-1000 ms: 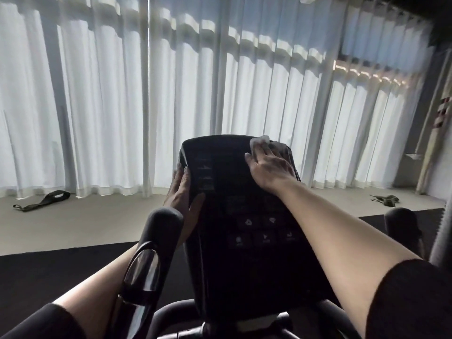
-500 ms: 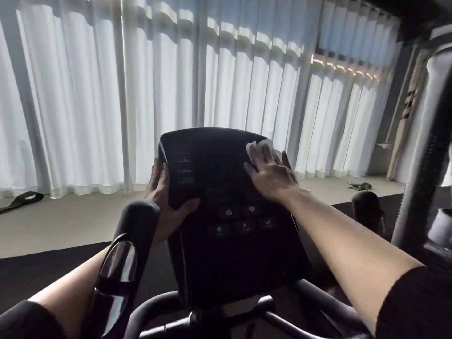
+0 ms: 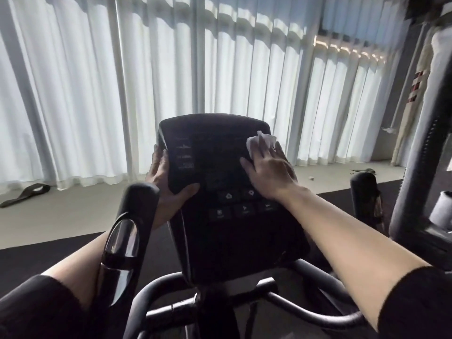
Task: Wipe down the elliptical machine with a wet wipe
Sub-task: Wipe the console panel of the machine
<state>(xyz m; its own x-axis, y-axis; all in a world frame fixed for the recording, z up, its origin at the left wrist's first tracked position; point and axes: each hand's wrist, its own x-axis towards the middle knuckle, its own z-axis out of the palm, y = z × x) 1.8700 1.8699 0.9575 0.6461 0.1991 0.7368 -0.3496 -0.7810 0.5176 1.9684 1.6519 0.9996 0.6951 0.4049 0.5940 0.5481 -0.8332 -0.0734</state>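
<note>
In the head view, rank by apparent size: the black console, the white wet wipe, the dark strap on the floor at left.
1. Black console
2. Dark strap
3. White wet wipe, partly hidden under the right hand, so unsure against the distant strap.

Pale floor [image 3: 61, 216], dark mat [image 3: 36, 260], black strap [image 3: 24, 194]

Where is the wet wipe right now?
In the head view, the wet wipe lies under the right hand, pressed against the console's upper right edge.

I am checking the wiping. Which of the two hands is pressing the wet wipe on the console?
The right hand, flat on the wet wipe at the console's upper right. The left hand only grips its left edge.
</note>
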